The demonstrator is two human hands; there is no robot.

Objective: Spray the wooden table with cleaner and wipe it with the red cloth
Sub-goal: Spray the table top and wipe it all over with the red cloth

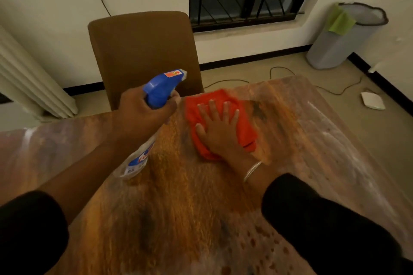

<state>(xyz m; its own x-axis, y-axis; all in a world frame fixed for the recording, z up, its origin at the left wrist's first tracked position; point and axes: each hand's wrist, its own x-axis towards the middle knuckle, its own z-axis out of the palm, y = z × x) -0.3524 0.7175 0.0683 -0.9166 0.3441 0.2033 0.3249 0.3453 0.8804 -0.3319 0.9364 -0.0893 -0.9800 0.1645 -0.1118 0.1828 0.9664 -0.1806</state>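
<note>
We are looking down at the wooden table [183,203], its grain running away from us, with pale, hazy streaks showing along the left and right edges. Our left hand [143,116] is wrapping tightly around the neck of the spray bottle [154,118], fingers closed on it just below the blue trigger head, whose nozzle is pointing toward the far side of the table. The clear body of the bottle is hanging below the hand, tilted, with its base close over the wood; we cannot tell whether it is touching the surface. Our right hand [220,129] is lying flat with fingers spread apart, palm pressing down on the red cloth [214,105], not gripping it. The cloth is sitting bunched on the table near the far edge, just right of the bottle. A thin bangle [252,171] is circling the right wrist, and black sleeves are covering both forearms. Beyond the table a brown chair [143,51] is standing against it, a grey bin [344,38] with a green rag over its rim is sitting in the corner, and a cable [279,69] is trailing across the floor.
</note>
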